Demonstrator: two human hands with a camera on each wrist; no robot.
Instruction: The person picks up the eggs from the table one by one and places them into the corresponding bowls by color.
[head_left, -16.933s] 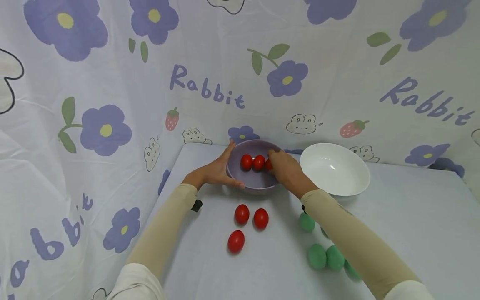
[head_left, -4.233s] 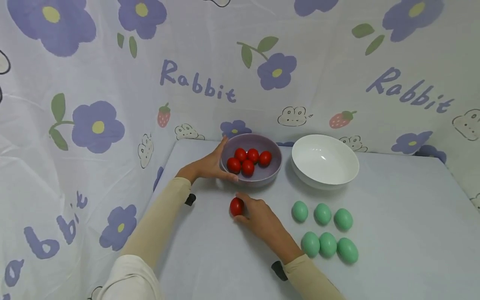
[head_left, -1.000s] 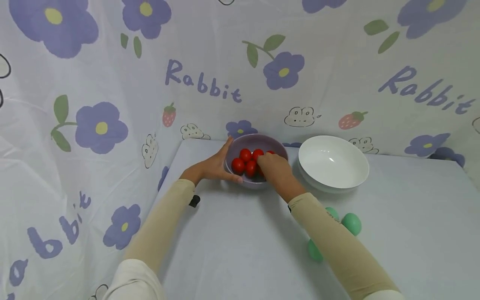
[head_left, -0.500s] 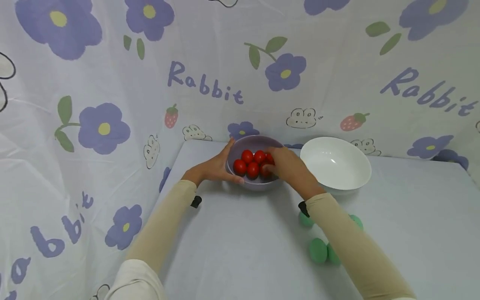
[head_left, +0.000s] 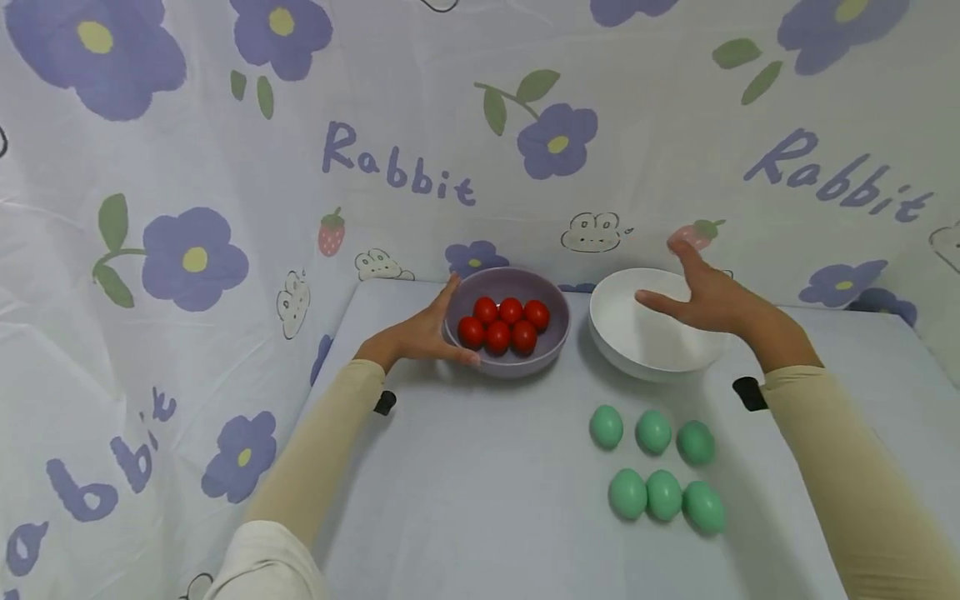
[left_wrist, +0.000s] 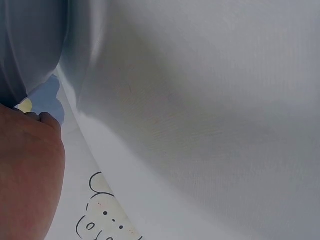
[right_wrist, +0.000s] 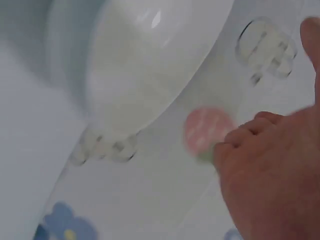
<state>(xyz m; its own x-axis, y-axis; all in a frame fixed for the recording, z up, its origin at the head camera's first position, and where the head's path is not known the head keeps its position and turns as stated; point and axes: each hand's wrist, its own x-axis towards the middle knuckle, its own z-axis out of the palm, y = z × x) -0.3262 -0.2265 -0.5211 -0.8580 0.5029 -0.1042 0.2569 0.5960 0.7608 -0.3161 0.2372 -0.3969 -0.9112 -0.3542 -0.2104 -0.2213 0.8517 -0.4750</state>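
Several red eggs (head_left: pixel 498 337) lie in two rows inside the purple bowl (head_left: pixel 551 350) at the back of the table. My left hand (head_left: pixel 420 335) holds that bowl by its left side, thumb along the front and fingers round the back. In the left wrist view, part of the left hand (left_wrist: pixel 27 170) shows against the bowl's outer wall (left_wrist: pixel 32 45). My right hand (head_left: pixel 712 300) is over the white bowl (head_left: pixel 626 329), thumb and fingers spread, holding nothing. The right wrist view has the right hand (right_wrist: pixel 275 170) beside the white bowl's rim (right_wrist: pixel 192 75).
Several green eggs (head_left: pixel 654 432) lie in two rows on the white tabletop (head_left: pixel 480 500), in front of the white bowl. A white cloth (head_left: pixel 420 67) printed with flowers and rabbits hangs behind and to the left of the table.
My right hand has let go of the last red egg in the purple bowl and moved right, over the white bowl. Red eggs seen earlier on the table are now in the bowl. The left hand stays put.
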